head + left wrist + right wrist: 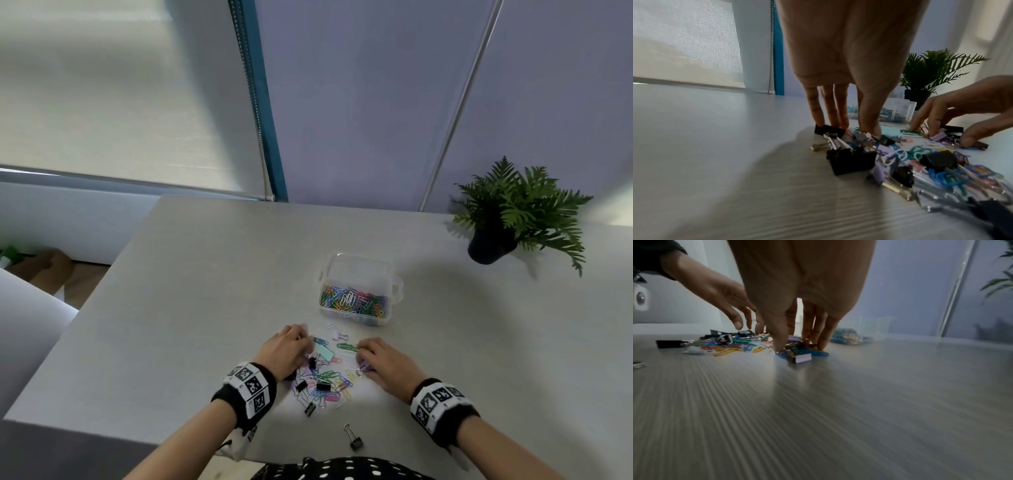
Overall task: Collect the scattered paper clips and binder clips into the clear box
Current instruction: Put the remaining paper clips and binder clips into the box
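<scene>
A clear box (359, 270) holding several coloured paper clips stands on the table beyond my hands. A heap of coloured paper clips and black and purple binder clips (323, 382) lies between my hands. My left hand (306, 346) stands fingers-down at the heap's left edge. In the left wrist view its straight fingertips (819, 121) touch a black binder clip (829, 129) and its thumb presses into the clips. My right hand (797, 348) pinches a small cluster of blue paper clips and a purple binder clip (803, 359) between thumb and fingers.
One black binder clip (356, 442) lies alone near the table's front edge. A potted fern (507, 219) stands at the back right. A teal binder clip (323, 351) and a green paper clip (346, 346) lie between the heap and the box.
</scene>
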The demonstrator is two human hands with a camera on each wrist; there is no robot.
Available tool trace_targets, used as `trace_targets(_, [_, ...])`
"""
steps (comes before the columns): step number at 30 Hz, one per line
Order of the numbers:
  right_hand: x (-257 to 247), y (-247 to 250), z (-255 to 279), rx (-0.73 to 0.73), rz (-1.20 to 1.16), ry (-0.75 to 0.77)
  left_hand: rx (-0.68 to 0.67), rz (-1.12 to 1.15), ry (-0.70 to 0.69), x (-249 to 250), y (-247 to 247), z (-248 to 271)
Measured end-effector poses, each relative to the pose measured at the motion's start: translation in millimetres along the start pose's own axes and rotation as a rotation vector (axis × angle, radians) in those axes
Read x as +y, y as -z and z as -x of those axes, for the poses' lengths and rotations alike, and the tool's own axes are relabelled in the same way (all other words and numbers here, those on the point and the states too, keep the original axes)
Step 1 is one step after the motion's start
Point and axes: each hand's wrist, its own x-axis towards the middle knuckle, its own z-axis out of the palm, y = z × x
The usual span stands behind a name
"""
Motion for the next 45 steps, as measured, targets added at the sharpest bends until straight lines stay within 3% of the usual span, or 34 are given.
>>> trace_targets(6, [6.3,6.3,-3.7,-0.058,-0.121,-0.130,0.065,0.180,0.028,21.9,8.4,-17.5])
trace_targets(10, [-1.8,10.0,-17.1,0.040,-0.210,-0.243,0.089,0.209,0.016,38.1,13.4,-34.3])
trace_targets(12, [-6.9,9.2,-23.3,0.022,-0.178,-0.263,0.113,0.190,0.024,44.7,13.3,-41.4])
trace_targets(18, [-19.6,0.0,-38.3,-0.063,-0.020,-0.285,0.043,0.023,0.186,44.4,5.6,-44.9])
trace_targets(30, [-24.8,-7.6,-37.5,-0.047,-0.017,-0.261,-0.051,-0.018,0.111,37.2,8.6,-42.4])
trace_targets(41, [-27.8,-1.8,-33.4,-0.068,-0.019,-0.293,0.092,0.346,0.159,26.5,34.4,-43.1])
trace_targets(45, [-17.1,5.7,-29.7,-0.006,-0.244,-0.365,0.108,0.664,0.201,16.8,44.3,-46.6])
